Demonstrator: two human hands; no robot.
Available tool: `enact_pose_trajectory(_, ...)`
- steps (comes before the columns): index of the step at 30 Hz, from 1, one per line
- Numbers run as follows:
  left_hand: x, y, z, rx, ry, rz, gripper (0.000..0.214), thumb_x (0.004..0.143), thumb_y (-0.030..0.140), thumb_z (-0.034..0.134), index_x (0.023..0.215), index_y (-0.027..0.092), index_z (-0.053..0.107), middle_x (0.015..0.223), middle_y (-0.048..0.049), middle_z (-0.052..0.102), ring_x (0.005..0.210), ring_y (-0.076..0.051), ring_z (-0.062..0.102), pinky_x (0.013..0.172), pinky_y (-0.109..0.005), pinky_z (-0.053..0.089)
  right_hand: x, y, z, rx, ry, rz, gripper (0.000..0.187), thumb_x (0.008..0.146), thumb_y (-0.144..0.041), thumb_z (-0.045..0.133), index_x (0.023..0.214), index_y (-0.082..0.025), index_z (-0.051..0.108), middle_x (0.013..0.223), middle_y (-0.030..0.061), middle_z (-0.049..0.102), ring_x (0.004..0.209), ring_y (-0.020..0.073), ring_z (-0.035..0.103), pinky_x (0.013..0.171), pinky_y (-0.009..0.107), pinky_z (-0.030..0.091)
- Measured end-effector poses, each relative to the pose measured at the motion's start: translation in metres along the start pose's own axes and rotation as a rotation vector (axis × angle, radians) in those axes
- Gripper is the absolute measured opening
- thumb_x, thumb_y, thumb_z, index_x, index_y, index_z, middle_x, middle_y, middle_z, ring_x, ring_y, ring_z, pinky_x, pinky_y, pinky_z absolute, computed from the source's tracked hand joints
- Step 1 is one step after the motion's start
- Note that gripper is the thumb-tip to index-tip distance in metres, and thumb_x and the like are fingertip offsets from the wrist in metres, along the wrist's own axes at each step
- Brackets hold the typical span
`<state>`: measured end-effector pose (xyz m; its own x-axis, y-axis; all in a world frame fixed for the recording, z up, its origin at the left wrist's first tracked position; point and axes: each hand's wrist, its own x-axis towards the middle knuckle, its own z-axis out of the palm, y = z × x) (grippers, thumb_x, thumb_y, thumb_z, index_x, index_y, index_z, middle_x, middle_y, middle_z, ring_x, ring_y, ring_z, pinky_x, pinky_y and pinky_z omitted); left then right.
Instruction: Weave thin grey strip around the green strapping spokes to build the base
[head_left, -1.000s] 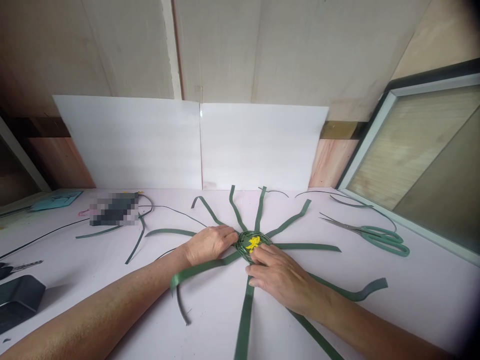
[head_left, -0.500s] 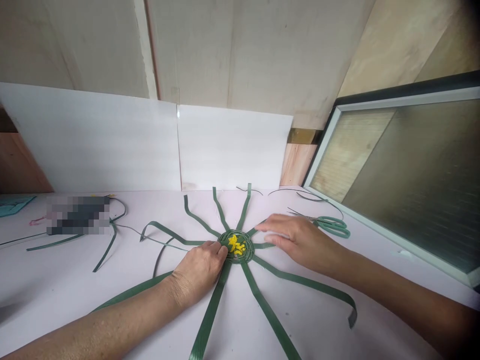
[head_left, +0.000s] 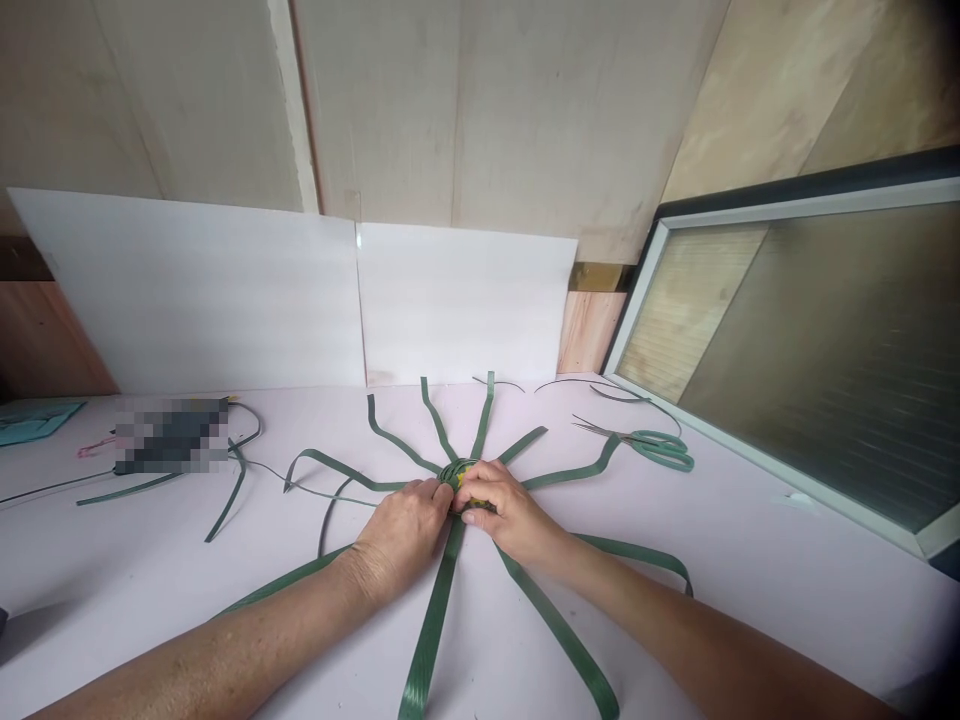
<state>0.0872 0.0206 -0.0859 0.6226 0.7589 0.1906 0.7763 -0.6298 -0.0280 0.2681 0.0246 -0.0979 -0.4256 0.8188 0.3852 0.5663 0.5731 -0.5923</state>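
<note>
Flat green strips (head_left: pixel 433 625) radiate from a small round woven base (head_left: pixel 452 471) on the table. Thin green strands ring its middle, where a bit of yellow shows. My left hand (head_left: pixel 405 530) is closed, with thumb and fingers pinching the base's left edge. A thin green strand (head_left: pixel 319 487) runs in towards it from the left. My right hand (head_left: pixel 514 512) curls over the base's right side, its fingertips close beside my left fingers. Both hands cover much of the base, and any thin strand between their fingertips is hidden.
Green-handled scissors (head_left: pixel 664 449) lie to the right, near a glass-paned frame (head_left: pixel 795 370). A pixelated dark object (head_left: pixel 172 437) sits among loose strips at left. White boards (head_left: pixel 465 305) lean at the back of the pale table (head_left: pixel 300 655).
My right hand has come in from the right strips and closed at the base beside my left hand. My left hand still grips the left edge. The view has shifted slightly.
</note>
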Motion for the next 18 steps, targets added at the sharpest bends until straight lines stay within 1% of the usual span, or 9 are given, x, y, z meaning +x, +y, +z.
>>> enact_pose_trajectory(4, -0.0009, -0.0029, 0.005, -0.012, 0.047, 0.001, 0.015, 0.086, 0.005, 0.043, 0.086, 0.018, 0.052, 0.082, -0.0048, 0.063, 0.073, -0.019, 0.061, 0.066, -0.031, 0.053, -0.0033, 0.0053, 0.0023, 0.001, 0.025, -0.089, 0.029, 0.076, 0.005, 0.062, 0.084, -0.022, 0.069, 0.088, 0.0004, 0.059, 0.094, 0.0183, 0.048, 0.088, 0.036, 0.041)
enact_pose_trajectory(8, -0.0022, -0.0044, 0.0089, -0.017, 0.071, -0.01, 0.014, 0.083, 0.004, 0.045, 0.08, 0.018, 0.049, 0.079, -0.0039, 0.061, 0.07, -0.018, 0.059, 0.062, -0.028, 0.051, -0.0027, 0.0082, 0.0062, -0.012, 0.029, -0.174, 0.026, 0.078, 0.004, 0.061, 0.077, -0.021, 0.069, 0.083, 0.0006, 0.058, 0.09, 0.0184, 0.048, 0.083, 0.035, 0.042)
enact_pose_trajectory(10, -0.0024, -0.0051, 0.0097, -0.019, 0.082, -0.016, 0.016, 0.08, 0.003, 0.045, 0.078, 0.018, 0.049, 0.078, -0.0034, 0.061, 0.068, -0.017, 0.058, 0.061, -0.027, 0.049, -0.0013, 0.0083, 0.0076, -0.022, 0.032, -0.176, 0.026, 0.078, 0.004, 0.062, 0.075, -0.02, 0.069, 0.08, 0.0003, 0.058, 0.089, 0.018, 0.048, 0.081, 0.034, 0.041)
enact_pose_trajectory(15, -0.0034, -0.0066, 0.0063, -0.064, 0.088, -0.045, 0.02, 0.075, -0.001, 0.043, 0.075, 0.018, 0.049, 0.074, -0.0015, 0.059, 0.063, -0.015, 0.055, 0.056, -0.025, 0.044, 0.0032, 0.0078, 0.0073, -0.038, -0.019, -0.097, 0.028, 0.072, 0.008, 0.064, 0.071, -0.02, 0.068, 0.078, -0.0008, 0.058, 0.087, 0.0174, 0.047, 0.08, 0.033, 0.04)
enact_pose_trajectory(18, -0.005, -0.0082, 0.0025, -0.136, 0.079, -0.077, 0.022, 0.072, -0.002, 0.043, 0.075, 0.018, 0.051, 0.076, -0.0011, 0.059, 0.064, -0.013, 0.056, 0.055, -0.023, 0.041, 0.003, 0.0073, 0.0062, -0.081, -0.041, -0.131, 0.027, 0.075, 0.006, 0.063, 0.072, -0.02, 0.069, 0.078, -0.0003, 0.057, 0.088, 0.0174, 0.047, 0.08, 0.033, 0.039)
